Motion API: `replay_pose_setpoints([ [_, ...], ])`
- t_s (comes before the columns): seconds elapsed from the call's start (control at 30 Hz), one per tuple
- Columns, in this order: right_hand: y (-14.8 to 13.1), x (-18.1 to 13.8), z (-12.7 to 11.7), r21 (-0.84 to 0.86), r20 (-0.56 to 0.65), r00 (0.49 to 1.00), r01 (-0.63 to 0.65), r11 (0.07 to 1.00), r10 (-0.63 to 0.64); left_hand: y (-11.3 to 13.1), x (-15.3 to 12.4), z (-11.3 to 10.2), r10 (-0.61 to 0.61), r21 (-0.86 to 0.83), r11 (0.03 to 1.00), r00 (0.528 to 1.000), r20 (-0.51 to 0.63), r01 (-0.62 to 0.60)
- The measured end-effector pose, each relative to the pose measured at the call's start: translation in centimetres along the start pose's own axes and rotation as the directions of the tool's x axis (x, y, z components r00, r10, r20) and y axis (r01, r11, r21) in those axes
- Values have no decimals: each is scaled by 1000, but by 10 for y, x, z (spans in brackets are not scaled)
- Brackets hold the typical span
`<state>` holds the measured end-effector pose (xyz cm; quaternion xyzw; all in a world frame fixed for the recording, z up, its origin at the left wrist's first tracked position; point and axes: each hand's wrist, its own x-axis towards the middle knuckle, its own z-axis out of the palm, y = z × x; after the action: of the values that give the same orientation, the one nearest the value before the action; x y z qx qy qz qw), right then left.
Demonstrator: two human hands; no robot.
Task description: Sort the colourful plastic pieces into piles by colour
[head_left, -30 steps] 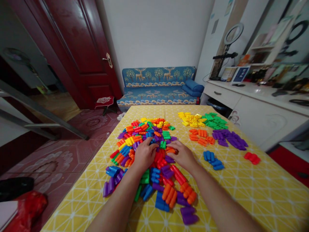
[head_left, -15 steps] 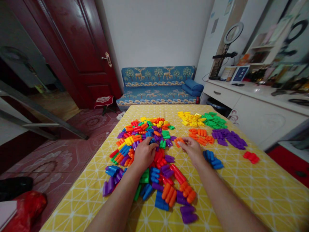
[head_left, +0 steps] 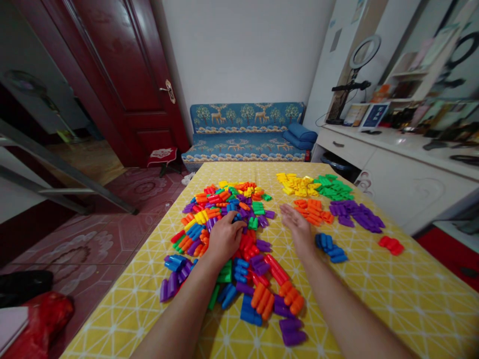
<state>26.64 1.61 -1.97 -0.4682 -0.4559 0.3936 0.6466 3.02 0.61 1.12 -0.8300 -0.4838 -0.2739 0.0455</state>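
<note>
My right hand (head_left: pixel 297 230) hangs open, empty, near the orange blocks (head_left: pixel 313 211): light, rigid, slick plastic; I'd pinch their sides. My left hand (head_left: pixel 224 239) lies curled on the mixed pile (head_left: pixel 224 219); grip unclear.

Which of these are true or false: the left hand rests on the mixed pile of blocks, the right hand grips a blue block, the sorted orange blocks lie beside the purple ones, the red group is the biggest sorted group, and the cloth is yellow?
1. The left hand rests on the mixed pile. True.
2. The right hand grips a blue block. False: it is open and holds nothing, just short of the orange group.
3. The orange group lies beside the purple group. True.
4. The red group is the biggest sorted group. False: it is the smallest.
5. The tablecloth is yellow. True.
</note>
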Motion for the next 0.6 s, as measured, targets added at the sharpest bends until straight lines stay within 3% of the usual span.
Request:
replay_pose_setpoints([
  [0.03, 0, -3, 5, -153, 119, 991, 86, 984, -68, 0, 0, 0, -1, 2, 1000, 1000, 2, 1],
  [0.1, 1, -9, 15, -396, 368, 917, 303, 867, -153, 0, 0, 0, -3, 6, 1000, 1000, 8, 3],
  [0.2, 0, -15, 28, -597, 578, 808, 513, 617, -114, -1, 0, 0, 0, 6, 1000, 1000, 10, -1],
  [0.3, -3, -16, 32, -656, 602, 794, 557, 509, -92, -1, 0, 1, 3, -3, 1000, 1000, 6, -3],
  [0.6, -7, -7, 36, -613, 406, 844, 537, 580, -352, -1, 0, 1, -2, -12, 1000, 1000, 25, 3],
])
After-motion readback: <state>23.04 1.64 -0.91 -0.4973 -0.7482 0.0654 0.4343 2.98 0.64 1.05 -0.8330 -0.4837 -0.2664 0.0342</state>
